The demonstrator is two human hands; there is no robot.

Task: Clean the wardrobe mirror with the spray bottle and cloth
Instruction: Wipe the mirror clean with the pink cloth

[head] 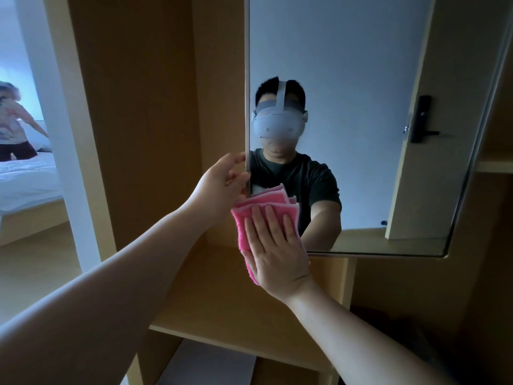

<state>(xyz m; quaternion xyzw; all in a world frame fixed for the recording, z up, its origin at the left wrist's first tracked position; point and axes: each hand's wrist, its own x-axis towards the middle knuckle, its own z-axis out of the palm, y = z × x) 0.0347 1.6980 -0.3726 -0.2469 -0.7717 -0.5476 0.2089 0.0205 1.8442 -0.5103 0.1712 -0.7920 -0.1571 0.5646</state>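
Observation:
The wardrobe mirror (pixel 361 79) fills the upper right, its left edge running down the middle of the view. My left hand (pixel 222 182) grips that left edge, fingers curled round it. My right hand (pixel 277 245) lies flat with straight fingers on a folded pink cloth (pixel 241 226), pressing it against the mirror's lower left corner. The glass reflects me and the cloth. No spray bottle is in view.
Wooden wardrobe panels (pixel 133 107) and a shelf (pixel 222 301) lie behind and below the mirror. At the far left a doorway shows a white bed (pixel 25 179) and another person (pixel 11 123). A door with a black handle (pixel 420 119) is reflected in the glass.

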